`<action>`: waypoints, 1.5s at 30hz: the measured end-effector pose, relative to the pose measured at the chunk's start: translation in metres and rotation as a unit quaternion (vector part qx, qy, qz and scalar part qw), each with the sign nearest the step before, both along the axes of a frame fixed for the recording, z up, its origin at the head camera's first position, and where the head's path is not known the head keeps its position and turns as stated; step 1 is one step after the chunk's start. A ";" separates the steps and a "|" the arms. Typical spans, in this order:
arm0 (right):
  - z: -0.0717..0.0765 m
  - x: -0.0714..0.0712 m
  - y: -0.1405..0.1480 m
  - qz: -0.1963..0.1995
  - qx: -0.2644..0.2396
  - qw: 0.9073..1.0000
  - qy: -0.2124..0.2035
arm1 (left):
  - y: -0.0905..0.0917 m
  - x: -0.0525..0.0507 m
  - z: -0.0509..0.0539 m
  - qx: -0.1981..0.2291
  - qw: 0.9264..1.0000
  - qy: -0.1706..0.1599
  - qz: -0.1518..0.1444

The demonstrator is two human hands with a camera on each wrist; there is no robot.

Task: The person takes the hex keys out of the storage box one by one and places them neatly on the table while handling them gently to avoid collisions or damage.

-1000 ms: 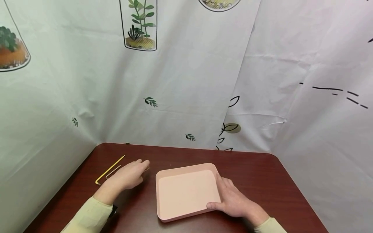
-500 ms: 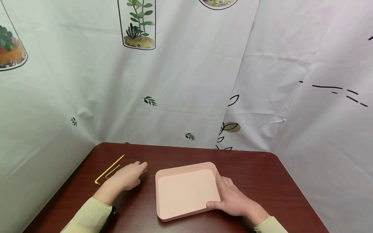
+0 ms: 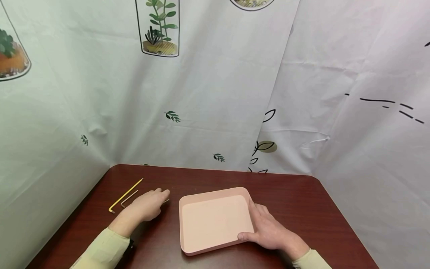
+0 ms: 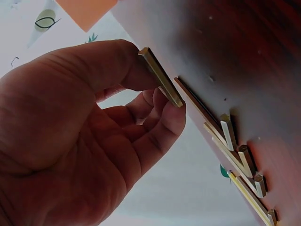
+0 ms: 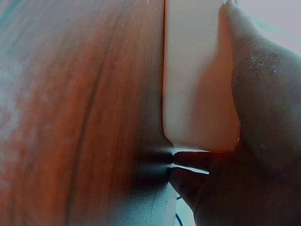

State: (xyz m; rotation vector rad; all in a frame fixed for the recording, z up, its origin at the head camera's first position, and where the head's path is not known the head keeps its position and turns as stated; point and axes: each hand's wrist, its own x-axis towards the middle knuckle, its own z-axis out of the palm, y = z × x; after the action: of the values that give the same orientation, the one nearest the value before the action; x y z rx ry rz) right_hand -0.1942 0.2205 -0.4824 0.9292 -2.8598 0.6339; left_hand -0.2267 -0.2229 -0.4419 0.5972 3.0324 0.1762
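Note:
My left hand [image 3: 145, 205] is above the left part of the table, near the tray's left side. In the left wrist view it pinches a brass-coloured hex key [image 4: 162, 79] between thumb and fingertips; part of that key is hidden. Past this hand lie a long yellow hex key [image 3: 125, 195] and a shorter one [image 3: 129, 198]. The left wrist view has several hex keys [image 4: 227, 132] in a row on the table. A shallow pink tray [image 3: 183, 228] stands in the middle. Gripping its right front corner is my right hand [image 3: 270, 228], thumb at the front rim and fingers along the right wall.
The dark red-brown wooden table [image 3: 295, 201] has rounded far corners. White printed cloth [image 3: 215, 93] hangs behind it and along both sides, close to the table's edges.
My left hand, with the hex key, has shifted slightly left and down. The right hand and the tray stay in place; the head view has tilted very slightly.

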 end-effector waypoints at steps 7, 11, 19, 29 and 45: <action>0.001 0.000 0.000 0.002 -0.004 1.000 -0.003 | 0.000 0.000 -0.005 -0.003 1.000 -0.006 0.005; 0.001 0.000 -0.001 0.003 -0.007 1.000 -0.004 | 0.000 -0.001 -0.008 -0.008 1.000 -0.004 0.007; 0.000 0.001 -0.001 0.001 -0.009 1.000 -0.004 | -0.002 -0.001 -0.009 -0.016 1.000 0.006 0.008; 0.000 0.000 0.000 0.002 -0.006 1.000 0.000 | -0.003 -0.002 -0.011 -0.028 0.999 0.023 0.007; 0.000 0.000 0.000 0.009 -0.012 1.000 0.002 | -0.006 -0.003 -0.010 -0.029 0.999 0.033 0.005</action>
State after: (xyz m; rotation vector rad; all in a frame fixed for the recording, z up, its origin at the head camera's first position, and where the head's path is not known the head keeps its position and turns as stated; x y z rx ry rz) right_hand -0.1939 0.2204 -0.4823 0.9515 -2.8375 0.6649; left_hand -0.2302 -0.2286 -0.4516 0.5944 3.0917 0.0714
